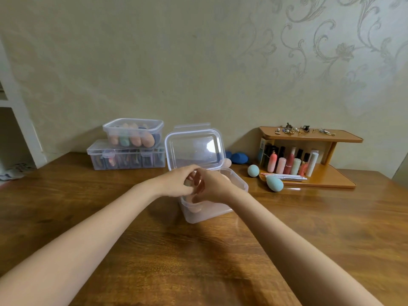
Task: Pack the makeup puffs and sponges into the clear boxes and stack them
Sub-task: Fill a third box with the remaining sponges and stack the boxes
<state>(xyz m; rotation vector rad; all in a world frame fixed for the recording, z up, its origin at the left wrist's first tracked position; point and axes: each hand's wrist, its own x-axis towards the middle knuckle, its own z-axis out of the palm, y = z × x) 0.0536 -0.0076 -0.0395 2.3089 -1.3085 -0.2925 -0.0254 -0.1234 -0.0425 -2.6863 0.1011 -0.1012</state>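
A clear box [239,184] stands open at the table's middle, its lid [195,149] tipped up behind it. Peach sponges [195,209] lie inside. Both hands meet over the box's near left corner. My left hand [176,181] pinches a pale green sponge [188,183] with curled fingers. My right hand [212,187] curls its fingers against the same sponge; its fingertips are partly hidden. Two teal sponges [274,183] [253,170] lie loose to the right, and dark blue sponges [239,157] lie behind the lid.
At the back left a closed clear box of sponges [133,133] sits stacked on a wider clear organiser [125,156]. A wooden shelf [320,180] with cosmetic bottles and small trinkets stands at the right against the wall. The wooden table [154,250] spreads in front.
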